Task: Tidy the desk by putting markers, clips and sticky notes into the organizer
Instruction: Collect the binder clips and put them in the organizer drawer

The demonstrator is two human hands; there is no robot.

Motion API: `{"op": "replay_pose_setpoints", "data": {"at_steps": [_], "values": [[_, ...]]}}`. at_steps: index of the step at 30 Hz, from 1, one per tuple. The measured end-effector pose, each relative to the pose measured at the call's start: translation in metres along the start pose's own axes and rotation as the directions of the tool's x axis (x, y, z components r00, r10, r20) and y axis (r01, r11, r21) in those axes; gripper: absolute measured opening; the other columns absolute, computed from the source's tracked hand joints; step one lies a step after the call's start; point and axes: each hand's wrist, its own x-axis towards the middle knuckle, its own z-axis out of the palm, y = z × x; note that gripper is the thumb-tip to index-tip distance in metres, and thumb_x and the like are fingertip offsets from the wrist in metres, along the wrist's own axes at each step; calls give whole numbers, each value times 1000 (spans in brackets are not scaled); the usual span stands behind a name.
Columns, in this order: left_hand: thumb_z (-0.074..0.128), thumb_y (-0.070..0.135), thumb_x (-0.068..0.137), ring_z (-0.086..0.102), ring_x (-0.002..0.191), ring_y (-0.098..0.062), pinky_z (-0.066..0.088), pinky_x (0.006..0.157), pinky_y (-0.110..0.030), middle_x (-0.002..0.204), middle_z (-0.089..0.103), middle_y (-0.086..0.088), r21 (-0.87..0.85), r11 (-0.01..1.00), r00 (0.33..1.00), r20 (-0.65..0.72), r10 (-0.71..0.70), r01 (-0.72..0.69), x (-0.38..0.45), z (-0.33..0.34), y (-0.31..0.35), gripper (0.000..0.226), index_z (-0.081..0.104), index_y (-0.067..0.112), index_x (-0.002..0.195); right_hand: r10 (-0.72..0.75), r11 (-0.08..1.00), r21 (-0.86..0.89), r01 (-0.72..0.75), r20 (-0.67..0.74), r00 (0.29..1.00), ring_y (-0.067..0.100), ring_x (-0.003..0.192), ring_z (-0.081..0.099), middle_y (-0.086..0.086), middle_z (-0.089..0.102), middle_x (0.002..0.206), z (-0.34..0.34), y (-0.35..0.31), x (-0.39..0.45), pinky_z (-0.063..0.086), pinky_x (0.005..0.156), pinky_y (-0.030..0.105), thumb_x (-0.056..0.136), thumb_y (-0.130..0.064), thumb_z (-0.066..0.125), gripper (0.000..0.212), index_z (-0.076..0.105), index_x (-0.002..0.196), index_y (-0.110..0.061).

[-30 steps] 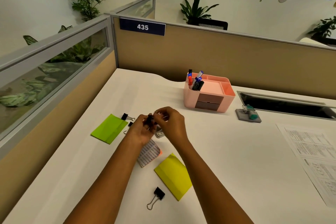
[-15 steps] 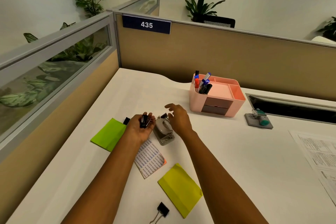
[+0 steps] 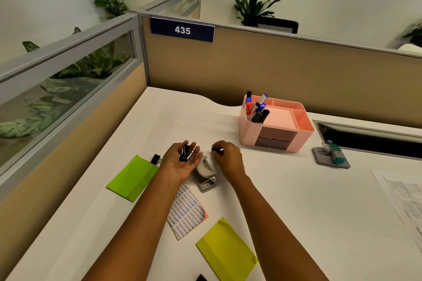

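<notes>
My left hand lies palm up at mid-desk, cupping black binder clips. Just to its right, my right hand pinches one more black binder clip in its fingertips. The pink organizer stands further right and back, with several markers upright in its left compartment. Another binder clip rests at the corner of a green sticky-note pad. A yellow-green pad and a wrapped sticky-note pack lie nearer me. One clip peeks in at the bottom edge.
A grey hole punch sits under and between my hands. A grey tape dispenser stands right of the organizer, beside a cable slot. Printed papers lie at the right edge. Partition walls close the back and left.
My hands have come apart. The left has turned palm up with the clips in it, and the right has reached past the hole punch and picked up another clip.
</notes>
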Motion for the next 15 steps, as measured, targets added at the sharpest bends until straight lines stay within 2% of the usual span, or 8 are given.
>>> {"op": "replay_pose_setpoints", "data": {"at_steps": [2,3,5,7,9,12,13,15], "values": [[38,15,94,57,78,-24,45,86,-40,82,59,-11,2,1000,1000,12,13,-13,0,3,-2,23,53,8,78,92,972,226,-69,-94,991,21,85,66,13,69,108,-9,-1,-3,50,72,11,88,-7,61,22,66,109,-5],[38,16,95,58,79,-25,45,86,-40,83,59,-12,4,1000,1000,18,20,-20,-1,5,-3,23,54,8,79,103,950,308,-58,-133,986,17,81,65,12,70,107,-13,-5,-4,47,66,2,88,-8,61,22,66,110,-5],[39,17,95,58,80,-26,47,89,-41,84,60,-13,1,1000,999,32,26,-26,-2,10,-6,24,55,7,80,54,928,371,16,-179,982,9,78,62,8,71,105,-22,-17,-10,43,61,-5,88,-10,63,23,65,110,-7],[40,18,96,58,79,-27,50,83,-39,84,59,-14,-11,1000,999,49,7,-6,-3,15,-10,25,55,6,80,-42,928,358,100,-166,985,5,82,62,4,71,106,-27,-32,-17,44,67,-3,87,-13,64,24,65,111,-10],[40,18,96,58,76,-25,51,67,-35,81,59,-13,-23,999,997,70,-45,46,-6,21,-14,26,55,5,80,-113,947,288,143,-117,987,8,87,64,4,71,106,-28,-42,-23,48,76,8,88,-16,64,22,66,110,-13],[38,15,95,59,71,-23,54,49,-29,71,64,-12,-9,995,991,93,-101,102,-10,28,-19,28,57,4,78,-143,967,198,159,-93,985,15,92,64,4,70,107,-33,-46,-29,52,81,23,88,-18,64,24,65,111,-16],[37,15,95,59,72,-22,55,51,-29,74,64,-12,-7,994,989,102,-108,109,-11,29,-21,28,57,5,78,-147,965,202,164,-98,984,15,93,63,2,69,109,-35,-44,-29,52,81,22,88,-19,64,25,65,112,-18],[35,15,96,59,75,-22,52,64,-35,82,60,-12,-26,992,986,113,-120,124,-11,31,-22,29,56,6,79,-112,944,293,149,-140,984,10,93,60,0,66,112,-41,-36,-28,49,77,15,89,-20,62,24,64,113,-18]]}}
